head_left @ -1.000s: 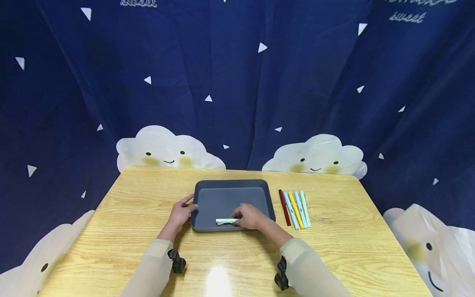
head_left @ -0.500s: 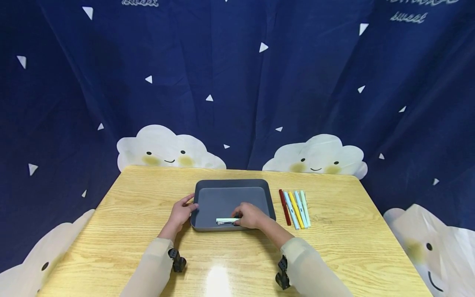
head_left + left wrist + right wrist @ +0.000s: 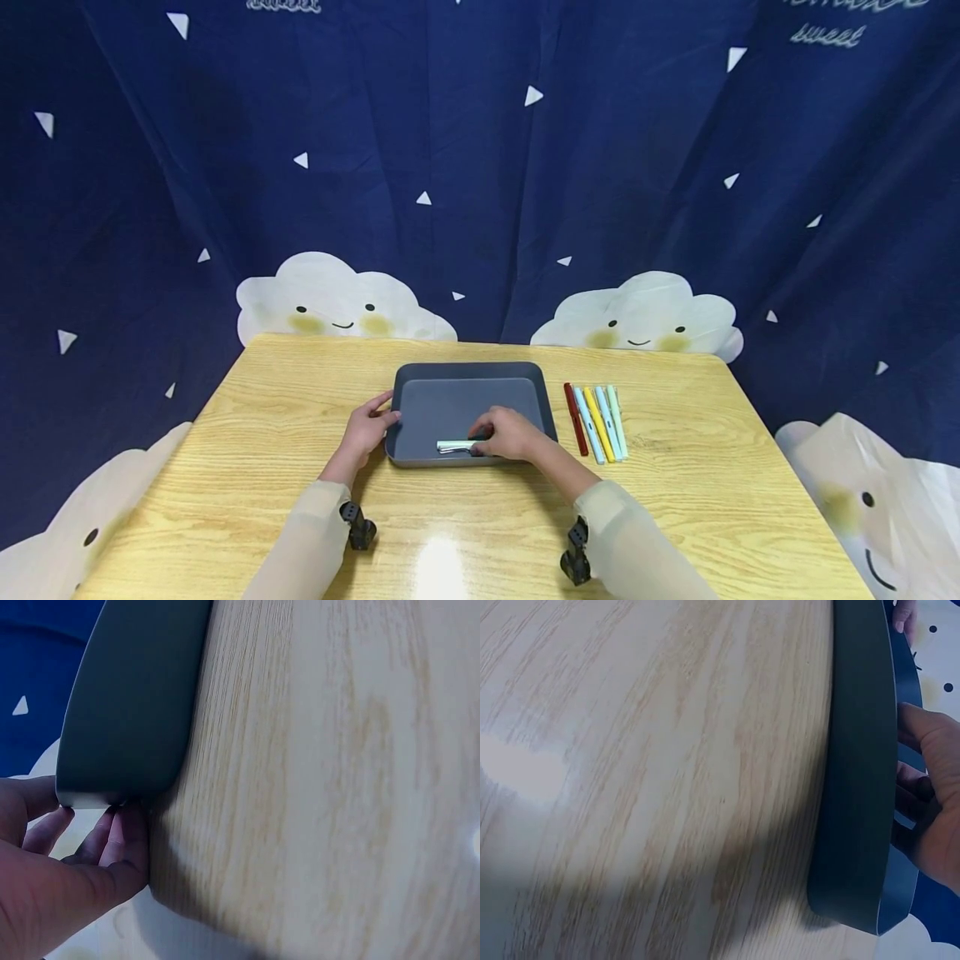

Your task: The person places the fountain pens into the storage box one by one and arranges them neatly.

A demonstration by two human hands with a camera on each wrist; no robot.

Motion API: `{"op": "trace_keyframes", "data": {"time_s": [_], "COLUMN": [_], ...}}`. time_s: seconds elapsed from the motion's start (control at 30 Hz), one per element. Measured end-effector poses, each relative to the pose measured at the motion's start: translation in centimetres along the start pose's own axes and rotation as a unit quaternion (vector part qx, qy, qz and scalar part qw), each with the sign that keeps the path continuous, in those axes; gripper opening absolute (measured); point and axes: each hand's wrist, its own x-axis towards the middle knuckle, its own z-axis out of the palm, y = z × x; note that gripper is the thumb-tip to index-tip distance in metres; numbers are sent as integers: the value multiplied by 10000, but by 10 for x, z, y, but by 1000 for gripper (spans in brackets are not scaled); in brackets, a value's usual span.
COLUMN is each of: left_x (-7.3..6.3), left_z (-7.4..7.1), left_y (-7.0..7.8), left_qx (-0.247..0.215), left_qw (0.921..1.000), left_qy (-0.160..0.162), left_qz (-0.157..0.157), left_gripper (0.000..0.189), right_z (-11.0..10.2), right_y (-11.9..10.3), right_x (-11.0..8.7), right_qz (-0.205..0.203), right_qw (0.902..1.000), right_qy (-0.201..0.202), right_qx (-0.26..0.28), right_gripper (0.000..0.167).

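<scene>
A shallow dark grey tray [image 3: 450, 372] rests on the table. My left hand [image 3: 364, 430] grips its left side, thumb over the rim and fingers against the outer wall, as the left wrist view shows of the hand [image 3: 67, 881]. Near the tray's front wall lies a pale mint pen [image 3: 453, 445] with a metal clip, roughly parallel to that wall. My right hand [image 3: 510, 435] reaches over the front wall and pinches the pen's right end, which the fingers hide. In the right wrist view the fingers of this hand [image 3: 941, 787] are curled inside the tray.
Right of the tray, several pens lie side by side: a dark red pen [image 3: 575, 419], light blue pens, a yellow pen [image 3: 598, 424] and a mint pen [image 3: 617, 422]. They lie on the wooden table [image 3: 697, 500]. A blue curtain [image 3: 480, 167] hangs behind.
My right hand has risen very slightly at the pen's right end. The pen, the tray and my left hand stay where they were.
</scene>
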Motion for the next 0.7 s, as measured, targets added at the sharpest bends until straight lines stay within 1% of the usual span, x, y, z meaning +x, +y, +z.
{"op": "trace_keyframes", "data": {"time_s": [0.13, 0.37, 0.5, 0.7], "left_x": [0, -1, -2, -2], "left_z": [0, 0, 1, 1], "left_y": [0, 1, 2, 2], "left_qx": [46, 62, 57, 38], "left_qw": [10000, 9999, 9999, 10000], "left_qy": [-5, -24, 10, 6], "left_qz": [-43, -75, -115, -70], "left_gripper": [50, 50, 49, 50], "right_z": [-5, -17, -23, -35], "right_y": [2, 5, 7, 11], "right_x": [-2, -8, -11, -15], "right_qz": [74, 277, 284, 338], "right_qw": [9998, 9981, 9977, 9969], "right_qy": [56, 151, 306, 511], "right_qx": [179, 535, 527, 490], "right_gripper": [19, 28, 29, 29]}}
